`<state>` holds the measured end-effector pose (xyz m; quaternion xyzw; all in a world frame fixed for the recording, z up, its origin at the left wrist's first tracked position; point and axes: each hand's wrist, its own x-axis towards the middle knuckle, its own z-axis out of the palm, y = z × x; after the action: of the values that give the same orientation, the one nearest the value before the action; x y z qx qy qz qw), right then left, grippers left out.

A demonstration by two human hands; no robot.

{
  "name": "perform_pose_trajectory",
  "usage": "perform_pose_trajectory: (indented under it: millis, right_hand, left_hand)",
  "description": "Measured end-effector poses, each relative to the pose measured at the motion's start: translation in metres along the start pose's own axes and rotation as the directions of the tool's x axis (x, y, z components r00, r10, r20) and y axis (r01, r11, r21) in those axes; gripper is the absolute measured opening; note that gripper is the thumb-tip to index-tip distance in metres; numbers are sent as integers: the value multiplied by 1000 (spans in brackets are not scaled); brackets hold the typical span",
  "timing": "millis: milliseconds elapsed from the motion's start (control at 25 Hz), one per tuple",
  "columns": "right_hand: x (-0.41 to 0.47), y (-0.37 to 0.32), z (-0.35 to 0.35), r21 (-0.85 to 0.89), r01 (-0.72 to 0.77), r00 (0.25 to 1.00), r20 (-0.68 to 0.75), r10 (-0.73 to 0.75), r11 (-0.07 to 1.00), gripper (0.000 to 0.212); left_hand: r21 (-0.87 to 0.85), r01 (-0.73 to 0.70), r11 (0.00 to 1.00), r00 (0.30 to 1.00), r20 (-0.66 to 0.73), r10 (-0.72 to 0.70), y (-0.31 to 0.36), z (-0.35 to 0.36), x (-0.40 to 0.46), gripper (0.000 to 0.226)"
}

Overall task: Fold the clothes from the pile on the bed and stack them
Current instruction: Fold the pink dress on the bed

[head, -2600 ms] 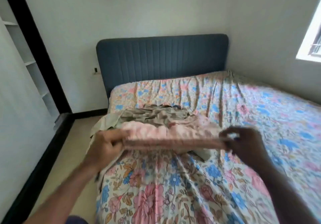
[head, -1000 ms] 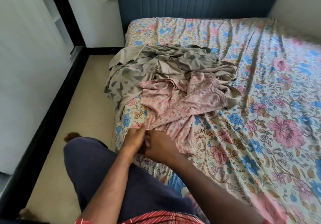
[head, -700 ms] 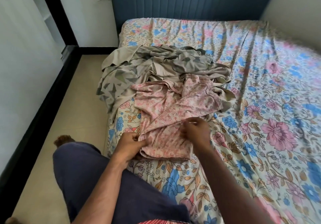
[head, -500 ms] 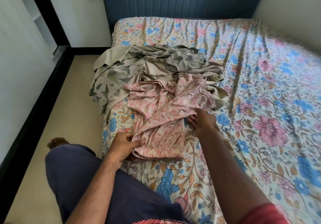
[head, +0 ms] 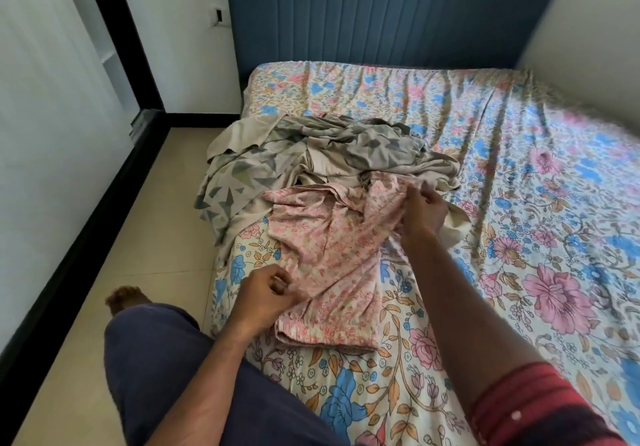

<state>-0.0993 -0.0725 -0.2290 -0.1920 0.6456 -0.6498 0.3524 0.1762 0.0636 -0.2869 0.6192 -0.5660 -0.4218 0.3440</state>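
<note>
Since the frame half a second back: right hand (head: 420, 210) has moved from the sheet beside the pink floral garment (head: 332, 255) up to the garment's far right corner, right of frame centre, fingers now curled and pinching a bunch of the pink cloth. Left hand (head: 268, 293), lower centre-left, remains at the garment's near left edge, fingers curled, thumb and forefinger pinching the hem. Garment lies partly flattened on the bed (head: 519, 272), its elastic band end nearest the person and its far end overlapping the pile (head: 311, 154) of beige cloth with grey triangle print, which sits at frame centre and hangs over the bed's left edge. Bed is covered by a floral sheet in pink, blue and orange, wrinkled toward the head. Blue ribbed headboard (head: 381, 12) along the top of frame; white walls; black-framed partition (head: 117, 40) at upper left; pale tiled floor (head: 156, 220) at left.
</note>
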Motion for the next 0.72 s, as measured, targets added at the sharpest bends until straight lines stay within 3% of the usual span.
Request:
perform_pose_trajectory:
  millis: [120,200,320,400,520,640,720]
  right_hand:
    - [-15,-26,62,-151,301,947,165,-277,941,15]
    - [-29,-27,110,-245,419,886,320,-335,874,15]
    - [-51,-7,173,-391,489,792,573,-209,780,14]
    - [-63,6,194,-482,509,739,669,-75,714,16]
    - [-79,13,178,-434,589,681,720,-130,682,13]
    - [-84,19,109,-345,682,604,763,-231,645,10]
    - [-82,23,49,-314,697,597,752,-280,645,10]
  left_hand:
    - [-19,39,999,995,91,-37,-6,-5,0,16]
    - [-87,103,991,991,89,-96,-15,-9,-3,13]
    - [-147,166,975,985,79,-156,-17,-12,-10,9]
    - [-161,166,973,985,66,-158,-14,-14,-11,28]
    - [-161,166,973,986,36,-163,-14,-18,-9,37]
    - [-114,171,979,984,66,-164,-15,-20,-9,35]
    - [-119,215,969,976,64,-209,-17,-20,-6,28]
